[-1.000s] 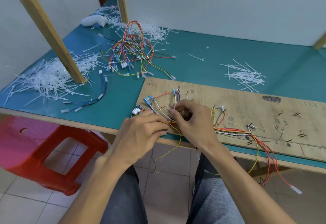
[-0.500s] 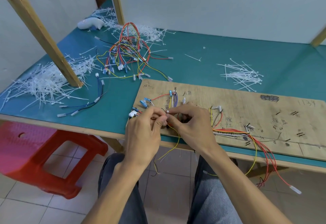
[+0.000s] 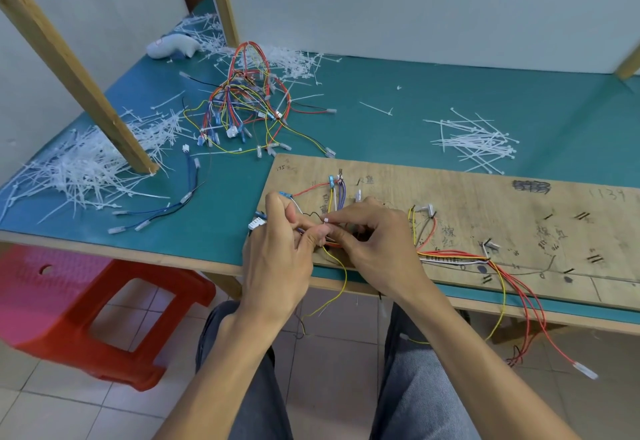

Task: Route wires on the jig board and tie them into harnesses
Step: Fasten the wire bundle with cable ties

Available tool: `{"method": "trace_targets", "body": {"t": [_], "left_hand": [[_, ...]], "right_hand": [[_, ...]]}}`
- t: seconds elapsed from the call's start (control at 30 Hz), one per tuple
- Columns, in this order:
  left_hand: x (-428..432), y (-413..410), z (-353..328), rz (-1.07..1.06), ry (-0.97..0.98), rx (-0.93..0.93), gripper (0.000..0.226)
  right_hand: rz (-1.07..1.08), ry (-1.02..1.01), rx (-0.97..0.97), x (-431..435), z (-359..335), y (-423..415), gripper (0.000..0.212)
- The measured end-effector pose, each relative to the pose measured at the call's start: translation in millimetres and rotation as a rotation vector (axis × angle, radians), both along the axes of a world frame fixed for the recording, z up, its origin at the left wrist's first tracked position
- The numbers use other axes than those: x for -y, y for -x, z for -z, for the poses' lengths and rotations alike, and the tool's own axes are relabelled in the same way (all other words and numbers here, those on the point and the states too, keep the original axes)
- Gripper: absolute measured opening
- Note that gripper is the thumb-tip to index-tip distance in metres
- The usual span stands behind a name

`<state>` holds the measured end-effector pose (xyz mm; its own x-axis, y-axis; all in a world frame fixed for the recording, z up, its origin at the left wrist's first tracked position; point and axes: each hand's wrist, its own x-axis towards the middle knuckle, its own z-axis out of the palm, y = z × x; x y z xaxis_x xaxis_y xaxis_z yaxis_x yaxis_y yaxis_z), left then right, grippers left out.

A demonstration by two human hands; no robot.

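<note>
A wooden jig board (image 3: 485, 204) lies on the green table. Coloured wires (image 3: 453, 255) run along its near edge, and some hang off the front. At the board's left end my left hand (image 3: 280, 259) and my right hand (image 3: 377, 249) meet over the wire bundle. Both pinch a white cable tie (image 3: 325, 220) wrapped around the bundle there. Blue and white connectors (image 3: 332, 181) fan out just beyond my fingers. The part of the bundle under my hands is hidden.
A tangle of finished harnesses (image 3: 242, 110) lies at the back left. Loose white cable ties (image 3: 474, 141) are piled behind the board, with cut tie scraps (image 3: 76, 169) at the left around a wooden post (image 3: 79, 72). A red stool (image 3: 90, 311) stands under the table.
My left hand rose from the table edge to meet my right hand at the bundle. Both now pinch the tie, and the view has shifted slightly.
</note>
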<state>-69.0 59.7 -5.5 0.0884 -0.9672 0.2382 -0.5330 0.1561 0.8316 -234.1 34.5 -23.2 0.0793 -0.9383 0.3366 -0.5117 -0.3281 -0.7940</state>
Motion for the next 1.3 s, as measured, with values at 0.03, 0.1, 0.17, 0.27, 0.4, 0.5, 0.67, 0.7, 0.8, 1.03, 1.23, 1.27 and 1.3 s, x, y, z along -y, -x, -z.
{"method": "trace_targets", "body": {"t": [0.03,0.1,0.17,0.27,0.4,0.5,0.67,0.7,0.8,1.03,1.23,1.27,1.3], "left_hand": [[0,0,-1,-0.001,-0.006,-0.001,0.049],[0,0,-1,-0.008,-0.006,0.010,0.047],[1,-1,0,-0.008,-0.004,0.021,0.046],[2,-2,0,0.000,-0.024,0.005,0.046],[3,-1,1,-0.011,-0.050,-0.041,0.044],[5,-1,1,-0.011,-0.029,-0.013,0.028],[11,-9,-9,0.054,-0.068,0.000,0.010],[14,-12,-12,0.090,-0.093,0.000,0.011],[25,-20,-18,0.177,-0.165,0.038,0.013],[40,-23,-21,0.214,-0.294,0.074,0.015],[49,-21,-29,0.261,-0.382,0.113,0.016],[51,-21,-29,0.256,-0.369,0.149,0.017],[52,-20,-30,0.240,-0.348,0.196,0.019]], "right_hand": [[-0.010,-0.001,-0.009,0,0,0,0.015],[-0.029,0.003,-0.017,1,1,1,0.014],[-0.035,0.004,-0.004,2,2,1,0.014],[-0.051,0.004,0.011,2,3,1,0.012],[-0.086,0.032,-0.006,2,3,2,0.018],[-0.101,0.072,-0.058,0,0,0,0.015],[-0.128,0.115,-0.144,-6,-5,0,0.013],[-0.130,0.115,-0.143,-6,-5,0,0.012],[-0.131,0.104,-0.136,-5,-4,0,0.013],[-0.093,0.090,-0.068,-2,4,0,0.016],[-0.085,0.101,-0.036,-1,7,-1,0.017],[-0.078,0.101,-0.038,-1,7,0,0.018],[-0.073,0.101,-0.041,-1,6,-1,0.019]]}}
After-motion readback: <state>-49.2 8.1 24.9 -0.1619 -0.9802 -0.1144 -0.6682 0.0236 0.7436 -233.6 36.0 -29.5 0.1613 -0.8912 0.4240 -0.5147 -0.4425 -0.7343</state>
